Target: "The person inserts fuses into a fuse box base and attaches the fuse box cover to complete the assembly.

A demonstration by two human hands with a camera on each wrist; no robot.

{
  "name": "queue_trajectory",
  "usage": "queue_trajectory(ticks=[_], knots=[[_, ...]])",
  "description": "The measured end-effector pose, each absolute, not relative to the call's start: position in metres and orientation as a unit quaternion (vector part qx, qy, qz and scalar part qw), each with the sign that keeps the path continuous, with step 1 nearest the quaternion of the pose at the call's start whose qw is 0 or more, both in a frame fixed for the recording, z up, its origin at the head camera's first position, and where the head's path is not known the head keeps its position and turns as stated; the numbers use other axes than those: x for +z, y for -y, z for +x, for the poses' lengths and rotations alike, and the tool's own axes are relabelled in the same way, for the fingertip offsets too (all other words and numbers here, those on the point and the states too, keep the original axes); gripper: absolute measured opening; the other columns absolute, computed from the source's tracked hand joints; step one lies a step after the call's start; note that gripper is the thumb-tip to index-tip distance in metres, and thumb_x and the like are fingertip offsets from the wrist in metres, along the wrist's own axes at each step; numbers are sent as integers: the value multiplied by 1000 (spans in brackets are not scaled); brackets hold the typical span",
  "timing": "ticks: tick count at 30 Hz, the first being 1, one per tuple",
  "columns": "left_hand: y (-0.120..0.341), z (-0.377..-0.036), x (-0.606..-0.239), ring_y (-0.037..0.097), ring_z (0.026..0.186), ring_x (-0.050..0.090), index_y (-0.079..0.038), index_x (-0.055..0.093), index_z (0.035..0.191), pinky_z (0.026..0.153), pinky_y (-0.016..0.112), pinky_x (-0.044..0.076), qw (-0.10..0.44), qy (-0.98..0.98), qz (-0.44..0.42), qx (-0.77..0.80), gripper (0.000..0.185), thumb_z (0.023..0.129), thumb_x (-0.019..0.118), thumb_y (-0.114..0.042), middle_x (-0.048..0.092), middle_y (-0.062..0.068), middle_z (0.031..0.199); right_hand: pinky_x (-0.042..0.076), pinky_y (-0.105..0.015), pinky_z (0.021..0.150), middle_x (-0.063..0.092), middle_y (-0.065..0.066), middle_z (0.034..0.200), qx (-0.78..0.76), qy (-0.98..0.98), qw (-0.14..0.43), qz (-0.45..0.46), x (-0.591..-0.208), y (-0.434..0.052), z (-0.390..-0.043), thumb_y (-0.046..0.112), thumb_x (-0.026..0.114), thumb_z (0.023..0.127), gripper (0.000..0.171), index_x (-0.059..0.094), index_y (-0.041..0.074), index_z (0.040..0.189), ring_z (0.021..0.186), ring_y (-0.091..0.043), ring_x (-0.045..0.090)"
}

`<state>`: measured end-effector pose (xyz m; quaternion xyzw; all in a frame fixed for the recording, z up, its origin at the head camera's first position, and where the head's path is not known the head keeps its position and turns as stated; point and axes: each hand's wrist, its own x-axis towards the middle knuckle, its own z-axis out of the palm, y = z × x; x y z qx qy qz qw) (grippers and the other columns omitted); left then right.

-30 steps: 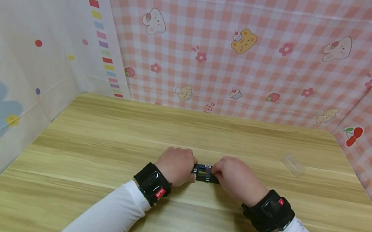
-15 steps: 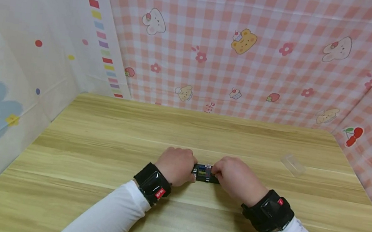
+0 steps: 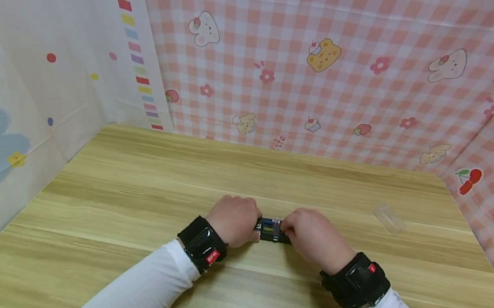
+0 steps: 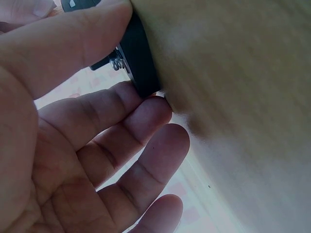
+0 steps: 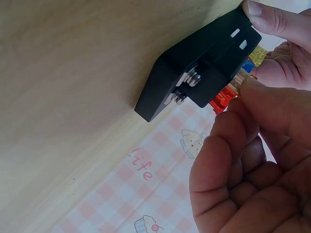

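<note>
A black fuse block [image 3: 269, 236] with small blade fuses stands on the table between both hands. My left hand [image 3: 235, 222] grips its left end, thumb on one side and fingers on the other. In the right wrist view, the block [image 5: 167, 75] shows metal screw terminals [image 5: 181, 97] on its end. A red fuse [image 5: 223, 98], a tan fuse [image 5: 237, 80], a blue fuse [image 5: 248, 64] and a yellow fuse [image 5: 260, 55] sit in a row. My right hand [image 3: 316, 238] pinches a fuse in this row between thumb and index finger; the fingertips partly hide the tan and red ones.
A clear plastic cover [image 3: 388, 218] lies on the wooden table [image 3: 134, 171] to the right, beyond the right hand. A pink checked cloth [image 3: 285, 66] hangs behind the table, and a white printed cloth [image 3: 30, 71] hangs on the left.
</note>
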<state>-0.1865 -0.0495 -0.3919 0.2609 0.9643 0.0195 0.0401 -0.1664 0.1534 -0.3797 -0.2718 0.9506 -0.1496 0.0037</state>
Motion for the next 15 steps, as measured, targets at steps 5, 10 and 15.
queue_trajectory(ticks=[5, 10, 15], knots=[[49, -187, -392, 14, 73, 59, -19, 80, 102, 75, 36, 50, 41, -965, 259, 20, 35, 82, 88, -47, 70, -4, 91, 58, -32, 75, 75, 2, 87, -151, -951, 7, -270, -380, -153, -167, -1, 78, 90, 13, 81, 12, 89, 78, -7, 63], [49, -186, -392, 14, 74, 60, -19, 80, 103, 76, 36, 50, 42, -965, 259, 21, 35, 82, 88, -47, 71, -4, 92, 58, -31, 75, 75, 2, 87, -153, -951, 7, -270, -380, -153, -167, -1, 78, 89, 13, 81, 11, 89, 79, -7, 63], [50, -186, -392, 14, 74, 60, -19, 81, 103, 76, 36, 50, 41, -965, 259, 23, 35, 82, 88, -46, 71, -4, 92, 58, -31, 74, 76, 2, 88, -155, -950, 5, -272, -380, -153, -167, -1, 78, 89, 13, 81, 11, 88, 79, -7, 63]])
